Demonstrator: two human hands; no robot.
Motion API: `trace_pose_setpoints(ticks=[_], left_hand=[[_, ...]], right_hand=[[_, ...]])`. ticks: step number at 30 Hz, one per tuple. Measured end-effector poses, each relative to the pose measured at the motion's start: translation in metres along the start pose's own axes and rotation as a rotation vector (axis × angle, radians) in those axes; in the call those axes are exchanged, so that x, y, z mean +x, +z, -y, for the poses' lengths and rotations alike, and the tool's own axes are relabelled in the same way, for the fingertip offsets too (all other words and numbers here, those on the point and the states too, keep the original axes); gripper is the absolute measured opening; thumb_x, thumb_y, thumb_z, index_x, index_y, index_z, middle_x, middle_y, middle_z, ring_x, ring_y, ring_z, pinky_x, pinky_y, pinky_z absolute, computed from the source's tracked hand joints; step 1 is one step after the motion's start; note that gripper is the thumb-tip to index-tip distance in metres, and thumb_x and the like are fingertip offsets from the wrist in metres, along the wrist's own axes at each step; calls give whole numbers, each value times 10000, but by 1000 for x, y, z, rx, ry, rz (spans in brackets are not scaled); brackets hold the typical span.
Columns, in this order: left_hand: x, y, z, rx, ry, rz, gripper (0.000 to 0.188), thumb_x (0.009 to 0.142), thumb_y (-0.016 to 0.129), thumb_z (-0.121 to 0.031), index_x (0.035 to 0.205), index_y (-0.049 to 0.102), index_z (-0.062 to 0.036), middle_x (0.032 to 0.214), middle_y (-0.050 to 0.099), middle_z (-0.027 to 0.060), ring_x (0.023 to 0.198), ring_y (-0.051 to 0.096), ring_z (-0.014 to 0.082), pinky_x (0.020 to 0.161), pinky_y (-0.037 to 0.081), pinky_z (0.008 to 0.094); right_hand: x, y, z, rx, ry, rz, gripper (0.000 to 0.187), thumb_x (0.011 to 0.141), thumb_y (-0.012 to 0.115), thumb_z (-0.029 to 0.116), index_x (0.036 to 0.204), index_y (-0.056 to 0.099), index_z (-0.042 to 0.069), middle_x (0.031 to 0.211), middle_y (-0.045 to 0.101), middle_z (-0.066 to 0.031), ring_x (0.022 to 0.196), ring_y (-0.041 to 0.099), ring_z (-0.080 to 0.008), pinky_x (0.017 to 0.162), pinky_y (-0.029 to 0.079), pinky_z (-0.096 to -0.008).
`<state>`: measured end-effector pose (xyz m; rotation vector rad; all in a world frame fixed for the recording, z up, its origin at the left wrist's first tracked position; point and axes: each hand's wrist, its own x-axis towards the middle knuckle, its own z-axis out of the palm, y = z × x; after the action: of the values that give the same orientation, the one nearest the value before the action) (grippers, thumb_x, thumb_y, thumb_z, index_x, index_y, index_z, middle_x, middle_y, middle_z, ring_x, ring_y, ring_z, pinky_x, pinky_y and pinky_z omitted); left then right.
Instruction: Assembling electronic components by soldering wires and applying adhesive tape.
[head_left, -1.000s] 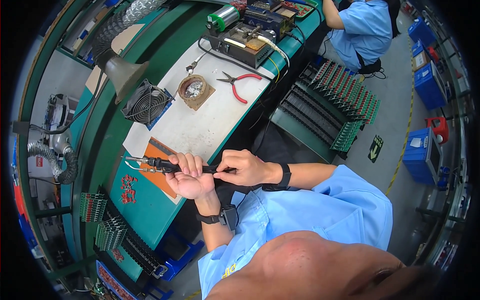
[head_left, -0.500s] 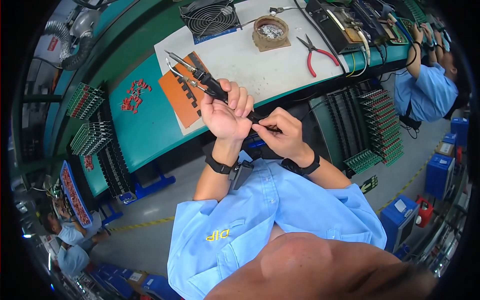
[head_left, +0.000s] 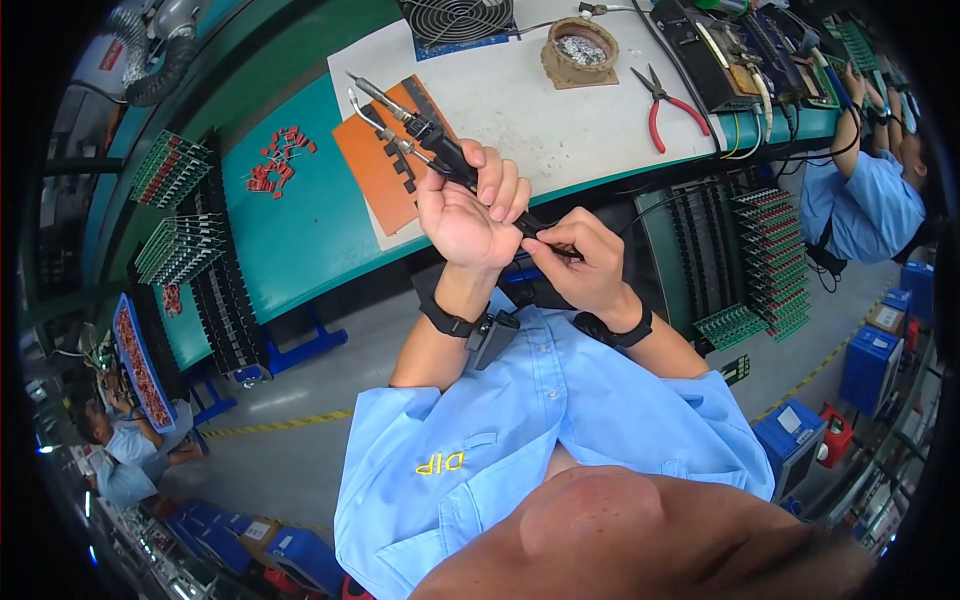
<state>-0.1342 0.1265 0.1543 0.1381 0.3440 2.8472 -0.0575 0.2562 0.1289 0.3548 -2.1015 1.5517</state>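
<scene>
My left hand [head_left: 468, 222] is turned palm up above the bench's front edge. Its fingers wrap round the black handle of a soldering iron [head_left: 432, 132], whose metal tip points up and left. A thin bent metal tube [head_left: 366, 112] runs beside that tip. Just right of it, my right hand [head_left: 588, 262] is closed, thumb and fingertips pinching the black cord [head_left: 534, 228] at the handle's rear end. Under the iron lies an orange board [head_left: 372, 172] with dark notched strips, on a white mat [head_left: 500, 100].
Red-handled pliers [head_left: 661, 104], a brown solder pot [head_left: 578, 58] and a fan [head_left: 455, 22] stand on the mat. Loose red components [head_left: 280, 160] lie left. Racked circuit boards [head_left: 180, 250] flank the bench left, others [head_left: 770, 260] right. A co-worker [head_left: 862, 195] sits far right.
Bench, hands and iron have all shifted a little to the right in the view. Both hands keep the same hold on the soldering iron and its cord.
</scene>
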Motion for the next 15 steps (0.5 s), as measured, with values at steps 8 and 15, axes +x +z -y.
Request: trace_pose_setpoints(ticks=[8,15], left_hand=[[1,1,1,-5,-9,34,408,1011,298,-398,919,513,-63,632,401,16,498,334,134,468,304,286],[-2,-4,-2,-22,-35,-5,373,1008,349,-391,938,520,-68,643,408,9,525,349,125,480,302,284]], right_hand=[[-1,-1,0,-18,-15,-21,190,742,824,-6,826,654,5,696,566,-60,536,546,-124,455,420,-241],[-5,-1,-2,-7,-18,-10,197,744,826,-17,828,648,1,714,585,-72,550,518,-115,465,389,-236]])
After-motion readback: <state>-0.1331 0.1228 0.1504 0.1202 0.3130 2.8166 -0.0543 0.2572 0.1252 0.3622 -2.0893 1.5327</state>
